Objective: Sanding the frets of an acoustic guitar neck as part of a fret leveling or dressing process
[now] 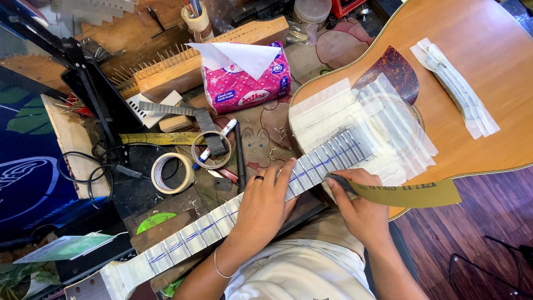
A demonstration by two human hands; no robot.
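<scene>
Guitar neck (222, 219) lies masked with tape across the cluttered desk (139, 194). Left hand (266, 203) rests flat, fingers spread, steadying it. Right hand (358, 208) pinches a sandpaper strip (411, 194) at the fret; keep strokes short and level.

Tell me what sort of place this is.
Probably a guitar repair workbench: an acoustic guitar with its fretboard masked in tape, tape rolls, and a block of files nearby.

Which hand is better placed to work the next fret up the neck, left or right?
Probably the right hand: it already pinches the sandpaper strip at the masked fretboard. The left hand lies flat across the guitar neck, bracing it, and holds no tool.
</scene>
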